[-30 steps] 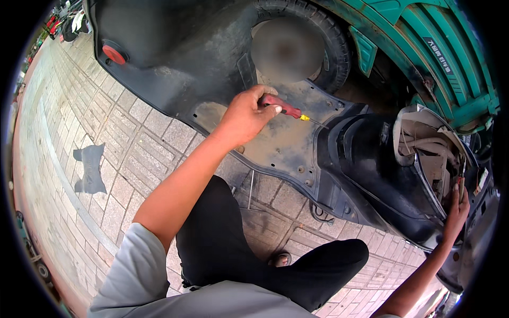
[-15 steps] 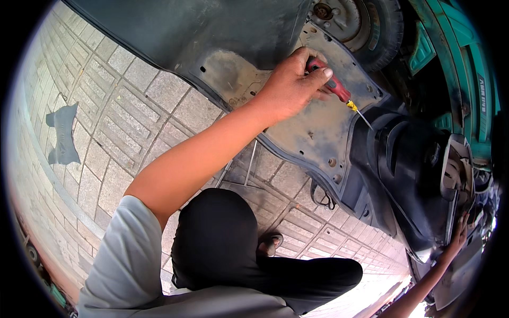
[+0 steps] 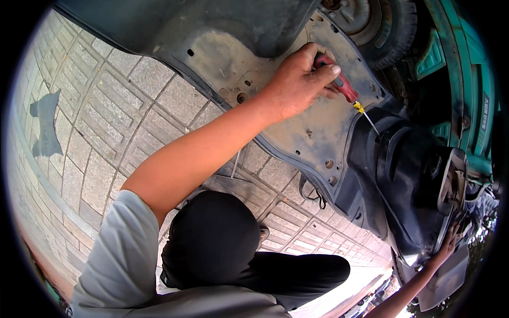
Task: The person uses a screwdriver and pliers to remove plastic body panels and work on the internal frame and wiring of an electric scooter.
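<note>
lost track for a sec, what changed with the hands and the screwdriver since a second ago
The left hand, gripping the red-handled screwdriver throughout, moved up and to the right across the dusty panel, though the camera shifted too. The tip now points down-right at the black part. Nothing was picked up or let go. The right hand stays at the black part's far right edge.

Open paving (image 3: 101, 132) lies left of and below the left hand (image 3: 297, 79), offering free passage. To its right, a black moulded cover (image 3: 408, 175) and a tyre (image 3: 395, 32) crowd in. The right hand (image 3: 449, 245) sits hemmed against the cover's far edge.
</note>
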Demonstrator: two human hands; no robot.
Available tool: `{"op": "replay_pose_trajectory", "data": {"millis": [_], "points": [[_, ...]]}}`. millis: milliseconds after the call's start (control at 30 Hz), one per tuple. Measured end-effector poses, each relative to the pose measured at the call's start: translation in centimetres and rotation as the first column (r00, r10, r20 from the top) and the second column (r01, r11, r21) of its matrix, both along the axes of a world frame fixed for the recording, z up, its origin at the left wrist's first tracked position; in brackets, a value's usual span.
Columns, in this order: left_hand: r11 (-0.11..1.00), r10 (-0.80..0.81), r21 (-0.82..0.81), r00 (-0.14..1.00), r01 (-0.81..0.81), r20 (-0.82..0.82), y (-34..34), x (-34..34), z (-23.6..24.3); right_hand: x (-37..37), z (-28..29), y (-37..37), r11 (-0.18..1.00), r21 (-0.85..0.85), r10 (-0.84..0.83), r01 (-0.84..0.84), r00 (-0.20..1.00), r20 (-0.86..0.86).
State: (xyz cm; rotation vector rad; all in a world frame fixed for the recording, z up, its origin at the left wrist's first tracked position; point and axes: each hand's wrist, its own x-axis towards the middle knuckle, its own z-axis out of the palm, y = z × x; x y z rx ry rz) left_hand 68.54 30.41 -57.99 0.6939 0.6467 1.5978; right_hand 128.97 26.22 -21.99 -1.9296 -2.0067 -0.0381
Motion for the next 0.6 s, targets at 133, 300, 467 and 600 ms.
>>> {"op": "replay_pose_trajectory", "data": {"millis": [133, 300, 467, 600], "points": [[1.000, 0.004, -0.009, 1.000, -0.004, 0.017, 0.0, 0.2, -0.1, 0.6, 0.1, -0.2, 1.000, -0.010, 0.020, -0.020, 0.999, 0.048], [1.000, 0.017, -0.015, 1.000, -0.017, 0.000, -0.3, 0.0, 0.3, -2.8, -1.1, 0.2, 0.994, 0.003, -0.105, 0.107, 0.980, -0.168], [0.999, -0.008, -0.035, 0.999, 0.007, -0.031, -0.7, 0.0, 0.7, -2.5, -1.0, 0.0, 0.996, 0.024, -0.084, 0.090, 0.976, -0.203], [1.000, 0.003, -0.028, 1.000, -0.003, -0.006, -0.9, 0.3, -0.2, -2.4, -1.0, 0.1, 0.995, 0.039, -0.085, 0.093, 0.982, -0.169]]}}
